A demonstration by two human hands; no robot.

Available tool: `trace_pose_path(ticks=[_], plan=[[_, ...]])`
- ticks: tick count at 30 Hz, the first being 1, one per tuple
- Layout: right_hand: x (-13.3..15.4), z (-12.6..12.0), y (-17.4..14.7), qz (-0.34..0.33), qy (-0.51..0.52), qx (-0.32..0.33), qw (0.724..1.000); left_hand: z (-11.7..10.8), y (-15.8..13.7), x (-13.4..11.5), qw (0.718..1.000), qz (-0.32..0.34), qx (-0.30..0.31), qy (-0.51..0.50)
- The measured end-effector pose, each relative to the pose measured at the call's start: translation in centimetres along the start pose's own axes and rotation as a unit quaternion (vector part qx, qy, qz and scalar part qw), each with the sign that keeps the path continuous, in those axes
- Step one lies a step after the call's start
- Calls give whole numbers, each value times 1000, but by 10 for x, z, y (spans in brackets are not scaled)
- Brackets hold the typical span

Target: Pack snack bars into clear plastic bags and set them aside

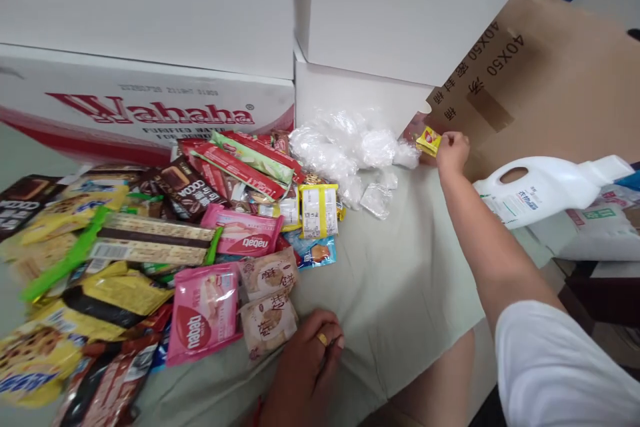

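Observation:
At the right, my right hand (453,150) pinches a small yellow snack packet (429,141) with red print, beside the corner of the brown cardboard. My left hand (320,347), with a gold ring on one finger, lies closed on the green-grey cloth (400,267). Its fingers are curled, and their inner side is hidden. Just left of it are two round cakes in printed wrappers (270,323) and a pink nabati wafer packet (205,313). A yellow-edged packet (320,211) lies farther back, near crumpled clear plastic bags (345,143).
Many wrapped snacks, among them a long cracker pack (155,238) and red packets (240,170), cover the left side. A Wahaha carton (150,103) and white boxes (370,13) stand behind. Brown cardboard (540,73) leans right, above a white detergent jug (545,190).

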State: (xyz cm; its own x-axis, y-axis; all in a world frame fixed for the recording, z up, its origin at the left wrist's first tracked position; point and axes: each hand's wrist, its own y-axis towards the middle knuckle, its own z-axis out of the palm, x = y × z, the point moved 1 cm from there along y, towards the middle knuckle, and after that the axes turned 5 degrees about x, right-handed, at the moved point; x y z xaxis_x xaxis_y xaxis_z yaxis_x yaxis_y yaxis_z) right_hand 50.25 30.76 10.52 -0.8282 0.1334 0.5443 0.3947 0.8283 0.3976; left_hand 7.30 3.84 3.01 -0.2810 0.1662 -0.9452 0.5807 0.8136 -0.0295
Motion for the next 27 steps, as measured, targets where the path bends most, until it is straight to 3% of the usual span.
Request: trace_pose_path(ticks=[2, 6, 9, 11, 14, 15, 18, 21, 24, 27], plan=[[10, 7, -30, 19, 23, 17, 999, -1, -1, 1, 1000, 2, 15, -12], [31, 33, -106, 56, 101, 138, 984, -2, -1, 4, 997, 39, 20, -57], [47, 43, -149, 87, 143, 175, 970, -4, 1, 10, 990, 56, 18, -129], [58, 36, -173, 92, 175, 163, 967, -6, 3, 14, 976, 41, 26, -213], [76, 7, -212, 90, 244, 144, 955, -9, 7, 17, 932, -7, 37, -360], [82, -4, -228, 92, 287, 152, 941, -10, 9, 18, 916, -23, 32, -400], [101, -28, -280, 114, 462, 222, 851, -11, 13, 16, 875, -65, 7, -479], [121, -32, -326, 155, 521, 286, 789, -12, 15, 14, 837, -94, 31, -538], [138, -23, -351, 216, 510, 321, 768, -14, 14, 13, 822, -99, 81, -555], [147, -15, -357, 237, 479, 311, 786, -12, 12, 14, 860, -68, 92, -498]])
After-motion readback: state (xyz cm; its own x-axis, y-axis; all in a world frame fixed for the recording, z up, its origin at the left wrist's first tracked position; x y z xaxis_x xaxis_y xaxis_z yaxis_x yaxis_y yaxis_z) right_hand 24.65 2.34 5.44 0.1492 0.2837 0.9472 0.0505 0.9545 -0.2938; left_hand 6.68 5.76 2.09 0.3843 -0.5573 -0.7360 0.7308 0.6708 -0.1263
